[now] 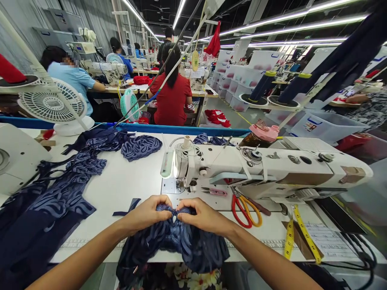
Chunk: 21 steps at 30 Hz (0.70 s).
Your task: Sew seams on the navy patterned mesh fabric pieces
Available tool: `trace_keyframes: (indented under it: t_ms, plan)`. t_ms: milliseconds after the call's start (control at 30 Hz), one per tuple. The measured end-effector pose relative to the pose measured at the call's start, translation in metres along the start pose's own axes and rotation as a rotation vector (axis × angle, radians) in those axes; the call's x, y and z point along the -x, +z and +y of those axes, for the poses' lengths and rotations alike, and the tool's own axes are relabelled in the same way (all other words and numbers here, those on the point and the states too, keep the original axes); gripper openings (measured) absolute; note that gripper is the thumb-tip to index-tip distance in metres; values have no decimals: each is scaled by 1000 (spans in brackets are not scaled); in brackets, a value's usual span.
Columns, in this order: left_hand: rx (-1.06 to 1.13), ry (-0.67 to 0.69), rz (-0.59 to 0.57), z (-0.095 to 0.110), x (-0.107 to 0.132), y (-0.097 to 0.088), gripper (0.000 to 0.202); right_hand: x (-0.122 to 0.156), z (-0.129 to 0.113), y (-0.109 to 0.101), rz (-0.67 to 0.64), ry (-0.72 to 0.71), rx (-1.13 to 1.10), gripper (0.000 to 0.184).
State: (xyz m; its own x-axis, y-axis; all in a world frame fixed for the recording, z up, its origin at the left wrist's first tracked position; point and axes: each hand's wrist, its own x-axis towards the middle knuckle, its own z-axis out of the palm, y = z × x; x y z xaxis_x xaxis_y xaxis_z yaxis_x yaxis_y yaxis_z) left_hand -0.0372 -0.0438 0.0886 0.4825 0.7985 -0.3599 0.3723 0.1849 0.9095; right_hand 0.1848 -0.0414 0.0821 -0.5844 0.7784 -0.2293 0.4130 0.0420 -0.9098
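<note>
Head view: left hand and right hand each pinch the cloth, near each other. I'd keep the pull even and light.

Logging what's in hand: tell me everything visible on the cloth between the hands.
The cloth is navy with paler wavy swirls, darker toward its left side; it looks soft and flexible. It is bunched into loose folds, its full shape hidden. The left hand and right hand pinch its upper part between thumbs and fingers, with a small pale spot, perhaps an opening, between them. The rest drapes over the front edge of the white table.
</note>
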Motion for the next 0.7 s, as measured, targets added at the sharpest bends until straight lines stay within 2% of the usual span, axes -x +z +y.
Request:
trace_keyframes:
  t_ms: [167, 367, 600, 700]
  plan:
    - [56, -41, -67, 6, 0, 1, 33, -2, 0, 2, 34, 0, 12, 8]
    - [64, -76, -31, 0, -5, 4, 32, -3, -1, -1, 56, 34, 4, 7]
    - [-17, -35, -2, -2, -6, 5, 35, -7, 10, -2, 6, 89, -164, 15]
    - [-67, -14, -39, -4, -10, 6, 35, -8, 11, -2, 0, 79, -113, 12]
